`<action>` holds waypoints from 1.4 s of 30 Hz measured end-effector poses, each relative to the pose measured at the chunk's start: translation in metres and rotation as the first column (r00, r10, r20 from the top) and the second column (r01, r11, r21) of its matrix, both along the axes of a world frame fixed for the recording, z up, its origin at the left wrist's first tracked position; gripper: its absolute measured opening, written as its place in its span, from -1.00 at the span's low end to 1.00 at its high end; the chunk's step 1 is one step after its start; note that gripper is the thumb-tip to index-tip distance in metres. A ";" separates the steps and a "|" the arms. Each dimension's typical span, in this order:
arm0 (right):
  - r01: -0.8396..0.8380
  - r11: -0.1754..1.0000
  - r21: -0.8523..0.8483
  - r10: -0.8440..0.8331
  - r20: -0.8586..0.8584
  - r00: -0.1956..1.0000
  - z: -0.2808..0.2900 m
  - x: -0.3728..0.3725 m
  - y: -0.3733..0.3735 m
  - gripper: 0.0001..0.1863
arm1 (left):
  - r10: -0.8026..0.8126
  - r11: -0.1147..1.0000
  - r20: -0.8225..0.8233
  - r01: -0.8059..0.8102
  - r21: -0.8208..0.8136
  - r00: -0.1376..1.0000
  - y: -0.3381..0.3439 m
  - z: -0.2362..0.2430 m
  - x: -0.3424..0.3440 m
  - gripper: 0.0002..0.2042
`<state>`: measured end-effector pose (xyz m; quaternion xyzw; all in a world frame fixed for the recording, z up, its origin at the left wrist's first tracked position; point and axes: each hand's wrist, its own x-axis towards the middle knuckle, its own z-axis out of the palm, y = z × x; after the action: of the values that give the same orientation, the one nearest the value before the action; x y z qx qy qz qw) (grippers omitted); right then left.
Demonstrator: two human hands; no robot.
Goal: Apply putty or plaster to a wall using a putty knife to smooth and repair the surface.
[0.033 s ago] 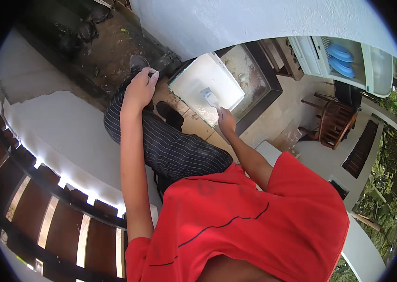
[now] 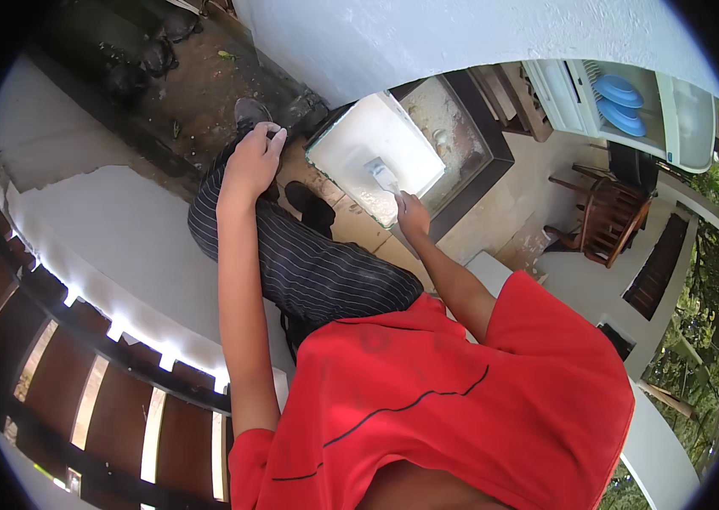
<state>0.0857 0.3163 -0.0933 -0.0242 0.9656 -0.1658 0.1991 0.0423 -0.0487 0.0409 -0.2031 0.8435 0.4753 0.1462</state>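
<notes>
My right hand (image 2: pixel 413 216) grips the handle of a flat paintbrush (image 2: pixel 386 177). The brush head points away from me, over the inside of a white rectangular container (image 2: pixel 424 146) with a green-stained rim. White stuff that looks like paint coats the container, and I cannot tell whether the bristles touch it. My left hand (image 2: pixel 250 163) rests at my raised knee in striped dark trousers (image 2: pixel 317 276). Its fingers are loosely bent and apart, with pale smears on them and nothing held.
Under and beyond the container lies a dark-framed panel (image 2: pixel 502 160) with a stained pale surface. A white wall (image 2: pixel 461 30) rises ahead. To the right stand a wooden chair (image 2: pixel 608 223) and a white cabinet (image 2: pixel 655 140) with blue plates (image 2: pixel 621 117). A low wall (image 2: pixel 121 221) runs along my left.
</notes>
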 end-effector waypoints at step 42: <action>-0.143 0.948 0.286 0.010 0.421 0.907 -0.019 -0.028 -0.023 -0.74 | -0.043 0.999 0.035 0.042 0.031 0.998 0.035 0.003 -0.010 -0.66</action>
<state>0.0581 0.2929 -0.1126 0.0049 0.9135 -0.0054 0.4069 0.0326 -0.0141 0.0440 -0.1914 0.8377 0.4809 0.1743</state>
